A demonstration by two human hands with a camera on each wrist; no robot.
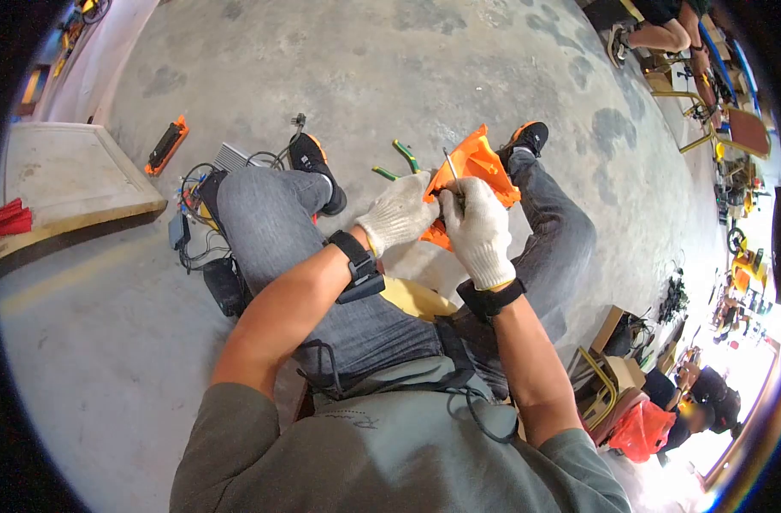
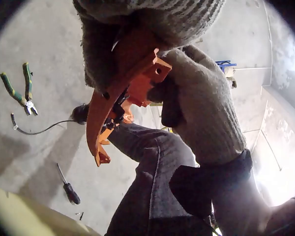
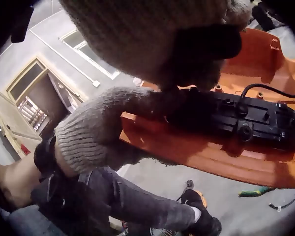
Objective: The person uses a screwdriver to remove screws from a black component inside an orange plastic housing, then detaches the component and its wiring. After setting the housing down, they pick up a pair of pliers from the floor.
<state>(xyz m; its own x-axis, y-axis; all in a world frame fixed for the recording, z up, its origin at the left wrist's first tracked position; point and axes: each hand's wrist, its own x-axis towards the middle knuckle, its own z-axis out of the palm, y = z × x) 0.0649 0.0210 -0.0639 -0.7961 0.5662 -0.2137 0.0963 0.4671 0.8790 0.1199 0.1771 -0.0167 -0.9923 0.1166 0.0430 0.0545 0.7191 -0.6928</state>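
Observation:
Both hands wear knitted work gloves. My left hand (image 1: pixel 400 214) grips the near-left edge of a curved orange plastic cover (image 1: pixel 474 162), held up between the knees. In the right wrist view a long black module (image 3: pixel 241 118) with a cable sits inside the cover, and the left glove's fingers reach its end. My right hand (image 1: pixel 476 224) is over the cover, close beside the left, its fingers curled round a screwdriver (image 1: pixel 451 164) whose thin metal shaft sticks out past the fingers. A dark handle (image 2: pixel 172 108) shows under the right palm in the left wrist view; the tip is hidden.
Green-handled pliers (image 1: pixel 405 156) lie on the concrete floor beyond the hands. Another screwdriver (image 2: pixel 71 193) and a short black cable (image 2: pixel 39 132) lie there too. An orange-and-black part (image 1: pixel 166 146), wired boxes (image 1: pixel 211 192) and a pale board (image 1: pixel 74 175) are at left.

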